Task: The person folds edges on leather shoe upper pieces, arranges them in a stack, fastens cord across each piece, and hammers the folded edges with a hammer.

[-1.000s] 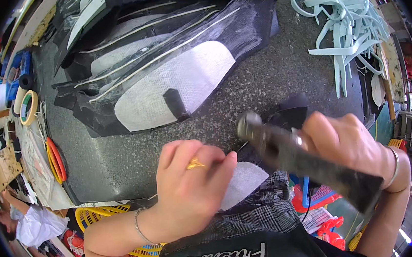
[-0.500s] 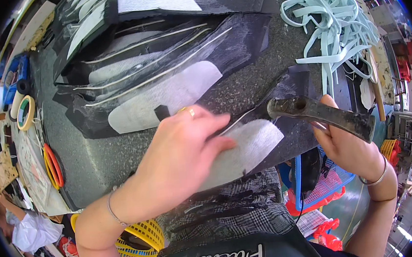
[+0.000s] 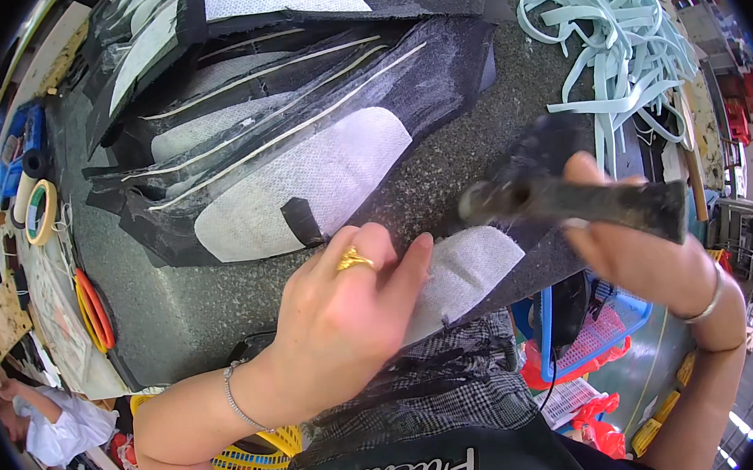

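My left hand (image 3: 346, 296), a gold ring on one finger, is closed at the near edge of the worktop. Its curled fingers and thumb grip the left part of a black material piece with a white fabric patch (image 3: 469, 272); the held edge is hidden. My right hand (image 3: 614, 237) is wrapped round a hammer (image 3: 602, 204), mostly beneath its dark, worn metal head. The hammer is smeared by motion, with its rounded end over the piece's upper edge. Whether it touches the piece I cannot tell. Beyond my left hand lie similar layered black pieces (image 3: 305, 183) with white patches and pale cords.
Pale blue flat straps (image 3: 611, 44) lie heaped at the far right of the dark worktop (image 3: 169, 316). To the left are a tape roll (image 3: 41, 212) and orange-handled scissors (image 3: 95, 309). Blue (image 3: 601, 341) and yellow baskets (image 3: 258, 469) stand below. Another person's arm (image 3: 37, 399) shows at far left.
My left hand has shifted slightly down, its thumb and fingers now settled on the black piece. My right hand and the hammer have moved a little and are more blurred.
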The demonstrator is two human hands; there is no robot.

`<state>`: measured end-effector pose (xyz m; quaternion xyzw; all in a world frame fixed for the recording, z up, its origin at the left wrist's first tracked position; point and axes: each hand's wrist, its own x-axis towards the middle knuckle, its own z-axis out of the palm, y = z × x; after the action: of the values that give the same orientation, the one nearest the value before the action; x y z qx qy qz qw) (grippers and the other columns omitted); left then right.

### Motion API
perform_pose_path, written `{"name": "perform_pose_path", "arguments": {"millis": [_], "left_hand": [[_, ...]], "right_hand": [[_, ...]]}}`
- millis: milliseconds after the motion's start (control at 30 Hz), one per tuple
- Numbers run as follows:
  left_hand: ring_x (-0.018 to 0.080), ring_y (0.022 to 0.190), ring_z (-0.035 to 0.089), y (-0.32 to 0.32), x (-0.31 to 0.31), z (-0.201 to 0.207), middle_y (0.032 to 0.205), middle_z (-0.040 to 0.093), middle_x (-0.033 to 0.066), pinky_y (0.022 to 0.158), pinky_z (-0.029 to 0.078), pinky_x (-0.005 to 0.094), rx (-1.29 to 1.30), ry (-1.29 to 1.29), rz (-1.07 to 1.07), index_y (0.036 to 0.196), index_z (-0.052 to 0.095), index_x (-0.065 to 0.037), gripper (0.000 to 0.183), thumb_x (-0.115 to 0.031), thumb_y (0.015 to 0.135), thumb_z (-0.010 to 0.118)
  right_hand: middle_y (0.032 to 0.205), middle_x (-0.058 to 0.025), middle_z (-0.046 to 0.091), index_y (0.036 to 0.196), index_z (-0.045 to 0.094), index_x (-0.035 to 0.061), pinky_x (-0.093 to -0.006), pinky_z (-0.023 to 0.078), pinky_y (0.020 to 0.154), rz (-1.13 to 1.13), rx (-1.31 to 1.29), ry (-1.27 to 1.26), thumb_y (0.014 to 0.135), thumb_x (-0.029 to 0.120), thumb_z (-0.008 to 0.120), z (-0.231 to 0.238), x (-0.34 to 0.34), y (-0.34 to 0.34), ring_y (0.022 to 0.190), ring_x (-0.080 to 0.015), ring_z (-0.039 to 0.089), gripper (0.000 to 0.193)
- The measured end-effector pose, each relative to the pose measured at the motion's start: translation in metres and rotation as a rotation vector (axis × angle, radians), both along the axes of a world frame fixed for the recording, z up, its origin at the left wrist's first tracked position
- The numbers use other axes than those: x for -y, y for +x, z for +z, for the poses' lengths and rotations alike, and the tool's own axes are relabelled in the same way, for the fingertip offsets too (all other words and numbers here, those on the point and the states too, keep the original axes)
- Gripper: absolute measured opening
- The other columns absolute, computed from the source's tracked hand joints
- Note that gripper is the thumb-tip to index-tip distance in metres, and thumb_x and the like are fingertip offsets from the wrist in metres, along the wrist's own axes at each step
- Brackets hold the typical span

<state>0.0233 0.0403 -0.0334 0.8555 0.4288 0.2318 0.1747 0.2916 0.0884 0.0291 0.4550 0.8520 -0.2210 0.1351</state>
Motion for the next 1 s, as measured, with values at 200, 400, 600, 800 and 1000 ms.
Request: {"name": "perform_pose_path", "arguments": {"millis": [200, 400, 600, 800, 1000], "left_hand": [[0.0201, 0.066, 0.056, -0.020, 0.016, -0.013, 0.081, 0.055, 0.0068, 0.052, 0.046, 0.0277, 0.202, -0.137, 0.039, 0.105, 0.069, 0.001, 0.043, 0.008, 0.063, 0.069], [0.0198, 0.067, 0.057, -0.019, 0.025, -0.003, 0.082, 0.057, 0.0087, 0.054, 0.047, 0.0297, 0.023, -0.028, -0.001, 0.109, 0.067, 0.002, 0.040, 0.009, 0.069, 0.068], [0.0207, 0.067, 0.060, -0.042, 0.039, -0.010, 0.082, 0.057, 0.0094, 0.056, 0.049, 0.0287, 0.263, -0.170, 0.056, 0.109, 0.068, -0.001, 0.045, 0.011, 0.066, 0.072], [0.0213, 0.067, 0.057, -0.047, 0.051, -0.015, 0.079, 0.056, 0.0070, 0.052, 0.048, 0.0295, 0.233, 0.012, 0.068, 0.097, 0.068, 0.001, 0.028, 0.002, 0.069, 0.069], [0.0218, 0.067, 0.058, -0.063, 0.063, -0.011, 0.078, 0.053, 0.0073, 0.054, 0.049, 0.0316, 0.298, -0.160, 0.117, 0.090, 0.065, 0.000, 0.022, 0.001, 0.068, 0.069]], "right_hand": [[0.088, -0.0168, 0.058, 0.103, 0.054, 0.0017, -0.0361, 0.049, 0.059, 0.095, -0.182, 0.272, 0.082, 0.001, 0.062, 0.000, 0.010, -0.002, 0.068, -0.0309, 0.061, 0.022], [0.085, -0.0132, 0.051, 0.099, 0.054, 0.0032, -0.0353, 0.037, 0.056, -0.064, -0.266, 0.031, 0.080, 0.001, 0.063, 0.011, 0.029, -0.042, 0.066, -0.0312, 0.050, 0.021], [0.083, -0.0133, 0.049, 0.097, 0.054, 0.0028, -0.0337, 0.037, 0.056, -0.108, -0.217, -0.135, 0.078, 0.003, 0.065, 0.001, 0.033, -0.054, 0.065, -0.0307, 0.050, 0.021], [0.070, -0.0142, 0.049, 0.090, 0.043, -0.0022, -0.0387, 0.046, 0.042, 0.263, -0.247, 0.083, 0.074, 0.004, 0.064, 0.011, 0.046, -0.080, 0.052, -0.0303, 0.057, 0.027], [0.068, -0.0086, 0.048, 0.092, 0.053, 0.0018, -0.0365, 0.045, 0.046, 0.133, -0.215, -0.054, 0.078, 0.004, 0.065, 0.004, 0.051, -0.092, 0.052, -0.0259, 0.056, 0.019]]}}
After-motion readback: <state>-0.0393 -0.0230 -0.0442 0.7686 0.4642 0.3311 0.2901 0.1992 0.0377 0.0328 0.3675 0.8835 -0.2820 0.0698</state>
